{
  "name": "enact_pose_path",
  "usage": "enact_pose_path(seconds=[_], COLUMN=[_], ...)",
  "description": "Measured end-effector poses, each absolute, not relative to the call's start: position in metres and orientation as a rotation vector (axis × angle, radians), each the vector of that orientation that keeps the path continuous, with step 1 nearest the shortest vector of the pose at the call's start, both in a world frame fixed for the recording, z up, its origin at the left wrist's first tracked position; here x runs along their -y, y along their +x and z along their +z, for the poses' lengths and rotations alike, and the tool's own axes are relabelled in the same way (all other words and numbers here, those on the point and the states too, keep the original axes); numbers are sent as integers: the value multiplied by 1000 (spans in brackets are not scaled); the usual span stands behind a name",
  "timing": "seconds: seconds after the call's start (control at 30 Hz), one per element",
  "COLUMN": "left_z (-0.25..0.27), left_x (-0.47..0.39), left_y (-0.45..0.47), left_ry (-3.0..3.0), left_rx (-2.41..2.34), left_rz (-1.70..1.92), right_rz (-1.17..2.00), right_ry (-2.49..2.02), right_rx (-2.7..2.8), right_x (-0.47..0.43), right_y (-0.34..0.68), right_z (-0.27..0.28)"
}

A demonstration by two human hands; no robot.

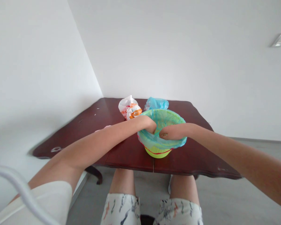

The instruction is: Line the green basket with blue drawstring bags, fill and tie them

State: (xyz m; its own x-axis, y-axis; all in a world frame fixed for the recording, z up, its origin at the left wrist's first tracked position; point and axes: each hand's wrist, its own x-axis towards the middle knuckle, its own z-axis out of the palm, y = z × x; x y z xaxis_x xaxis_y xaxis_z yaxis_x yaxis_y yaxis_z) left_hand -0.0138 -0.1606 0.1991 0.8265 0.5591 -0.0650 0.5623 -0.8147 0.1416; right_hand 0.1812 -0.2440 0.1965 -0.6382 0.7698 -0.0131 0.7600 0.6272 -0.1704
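My left fingers (153, 128) and right fingers (165, 133) are inside the yellow-green basket (157, 153) on the dark-red surface (128, 154); I can't tell whether they grip anything. The blue plastic bag (162, 144) already overhangs the rim; settling its lining seems left.

You appear to be in a room of a home. The dark red wooden table (127, 154) in front of you has a wavy, shaped edge and a curved leg (97, 175), more like dining furniture than a workbench. Plain white walls (178, 47) meet in a corner at its far left, over a pale grey floor (259, 162). Your patterned shorts (121, 209) and the yellow-green basket (157, 152) look domestic too.
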Motion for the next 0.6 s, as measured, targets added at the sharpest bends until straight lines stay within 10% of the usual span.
enact_pose_path(seconds=[0.27,0.6], left_z=[237,138], left_x=[110,-31], left_y=[-108,-174], left_ry=[2591,2252], left_rx=[-967,-1839], left_rz=[613,870], right_rz=[243,69], right_ry=[-1160,-1586], right_rx=[1970,1115], right_x=[345,500], right_y=[224,256], right_z=[229,-12])
